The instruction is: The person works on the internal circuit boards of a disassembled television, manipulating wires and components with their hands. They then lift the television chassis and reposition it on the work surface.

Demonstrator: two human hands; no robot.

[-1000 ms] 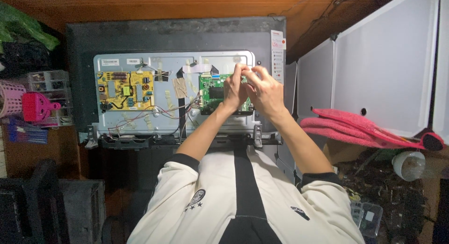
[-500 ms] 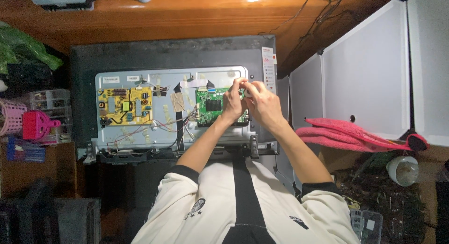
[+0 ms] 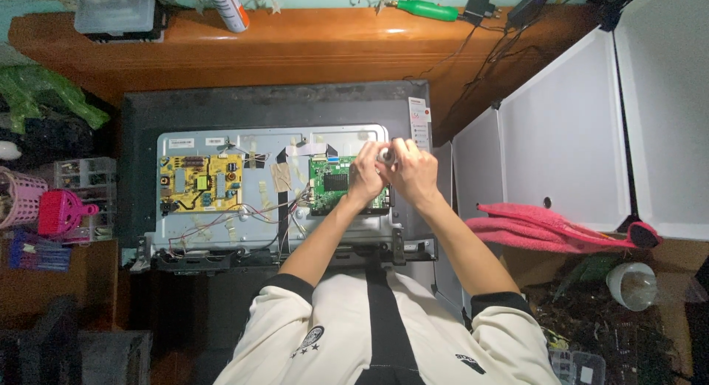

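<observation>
A flat-screen television (image 3: 185, 112) lies face down with its back cover off, baring a grey metal panel (image 3: 258, 222). On the panel sit a yellow power board (image 3: 199, 182) and a green main board (image 3: 334, 184). My left hand (image 3: 367, 174) and my right hand (image 3: 415, 172) meet over the green board's upper right corner. Between their fingertips they pinch a small white round object (image 3: 385, 155). Both hands cover the right part of the green board. White flat ribbon cables (image 3: 310, 148) run from the board's top edge.
A wooden shelf (image 3: 295, 53) behind the television carries a green-handled tool (image 3: 428, 10) and a black power adapter (image 3: 480, 5). White cabinet panels (image 3: 561, 134), a pink cloth (image 3: 539, 226) and a white cup (image 3: 631, 285) are on the right. A pink basket (image 3: 18, 197) and pink brush (image 3: 63, 211) are on the left.
My hands stay together at the green board's upper right corner. The view has tilted, so the television sits lower in frame and more of the wooden shelf shows.
</observation>
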